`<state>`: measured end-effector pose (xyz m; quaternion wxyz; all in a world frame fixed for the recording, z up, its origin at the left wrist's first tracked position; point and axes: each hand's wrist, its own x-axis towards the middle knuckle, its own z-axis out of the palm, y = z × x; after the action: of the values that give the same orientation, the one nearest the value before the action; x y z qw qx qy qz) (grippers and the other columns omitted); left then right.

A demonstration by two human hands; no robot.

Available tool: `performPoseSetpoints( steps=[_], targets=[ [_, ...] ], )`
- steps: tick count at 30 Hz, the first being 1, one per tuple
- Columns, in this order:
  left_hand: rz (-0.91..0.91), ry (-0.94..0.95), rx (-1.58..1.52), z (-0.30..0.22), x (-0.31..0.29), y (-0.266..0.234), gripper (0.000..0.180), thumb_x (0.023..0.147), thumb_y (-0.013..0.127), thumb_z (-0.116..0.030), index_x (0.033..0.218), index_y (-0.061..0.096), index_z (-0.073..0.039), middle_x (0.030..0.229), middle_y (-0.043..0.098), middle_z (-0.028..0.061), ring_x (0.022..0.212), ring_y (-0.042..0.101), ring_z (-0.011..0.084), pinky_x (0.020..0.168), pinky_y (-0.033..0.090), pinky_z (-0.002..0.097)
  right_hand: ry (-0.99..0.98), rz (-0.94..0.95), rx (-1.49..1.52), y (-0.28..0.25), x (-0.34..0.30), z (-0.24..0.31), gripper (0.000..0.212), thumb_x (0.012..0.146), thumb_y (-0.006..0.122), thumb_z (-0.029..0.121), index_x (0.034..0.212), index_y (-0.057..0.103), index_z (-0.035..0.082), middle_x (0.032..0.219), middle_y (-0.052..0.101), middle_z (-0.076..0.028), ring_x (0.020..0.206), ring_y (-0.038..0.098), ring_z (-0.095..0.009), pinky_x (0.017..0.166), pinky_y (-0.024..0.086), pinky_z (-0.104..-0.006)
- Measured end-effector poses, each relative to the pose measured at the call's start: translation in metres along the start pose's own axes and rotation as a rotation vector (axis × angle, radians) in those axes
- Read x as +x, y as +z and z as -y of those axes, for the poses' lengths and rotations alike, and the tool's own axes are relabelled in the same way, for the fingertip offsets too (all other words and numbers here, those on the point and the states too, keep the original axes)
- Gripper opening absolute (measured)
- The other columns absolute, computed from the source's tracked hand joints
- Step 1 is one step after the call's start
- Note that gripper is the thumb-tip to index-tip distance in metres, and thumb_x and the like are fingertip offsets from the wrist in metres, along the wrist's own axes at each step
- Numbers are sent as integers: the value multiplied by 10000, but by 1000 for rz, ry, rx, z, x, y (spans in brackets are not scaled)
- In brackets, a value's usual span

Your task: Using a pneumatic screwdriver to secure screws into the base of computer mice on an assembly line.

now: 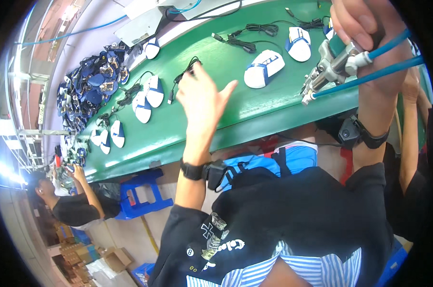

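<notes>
Closest of all hangs a shiny silver metal fitting [332,69] with two thin, bright blue hoses [369,77]. Just behind it is the worker's bare right hand [357,21]. Its fingers are bent in, but I can't tell if they grip anything, as part of the hand is out of sight.

The bare left hand [200,98] is over the long, shiny green bench [269,107]. Its fingers and thumb are spread wide, and I see nothing in them. Near the fingertips lies a thin, black, looped cable [179,78] with a plug. I can't tell if the hand touches it.

Right of that hand sits a rounded white and blue computer mouse [263,71], on the bench and apart from the fingers. More white and blue mice [142,107] lie to the left, near a big heap of dark blue parts [94,81]. Another person in black [77,210] is at the far left.

To me this looks like the reaching step. To take the cable or a mouse, the left hand would need to get down to it and close its fingers gently.
</notes>
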<state>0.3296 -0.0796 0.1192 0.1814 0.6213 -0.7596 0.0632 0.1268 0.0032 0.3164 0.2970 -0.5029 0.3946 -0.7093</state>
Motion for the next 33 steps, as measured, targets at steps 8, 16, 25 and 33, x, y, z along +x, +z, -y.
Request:
performPoseSetpoints(
  steps=[8, 16, 25, 33],
  targets=[
    [268, -10, -250, 72, -18, 14, 757, 786, 749, -393, 1364, 442, -11, 1128, 560, 286, 1001, 607, 445, 882, 516, 508, -167, 221, 156, 37, -6, -20, 143, 904, 623, 138, 922, 553, 15, 501, 420, 32, 371, 406, -79, 333, 337, -232],
    [537, -476, -2455, 55, -46, 9, 613, 955, 507, -416, 1446, 382, -71, 1230, 564, 223, 1118, 600, 410, 975, 503, 612, -748, 618, -59, 96, 35, -52, 265, 1020, 522, 199, 832, 578, 22, 631, 488, 7, 519, 448, -68, 490, 363, -224],
    [519, -487, -2816, 50, -59, 47, 590, 983, 459, -543, 1378, 456, -103, 1133, 584, 208, 970, 624, 365, 790, 561, 503, -435, 548, -42, 144, 34, -108, 243, 1006, 529, 198, 881, 600, 3, 623, 473, -15, 496, 441, -78, 461, 373, -239],
    [567, -590, -2826, 47, -57, 45, 555, 982, 447, -550, 1304, 498, -101, 1112, 582, 194, 911, 597, 327, 714, 522, 432, -91, 400, 204, 155, 11, -86, 250, 957, 581, 239, 1037, 637, 9, 654, 461, 12, 484, 443, -62, 459, 384, -229]
  ],
)
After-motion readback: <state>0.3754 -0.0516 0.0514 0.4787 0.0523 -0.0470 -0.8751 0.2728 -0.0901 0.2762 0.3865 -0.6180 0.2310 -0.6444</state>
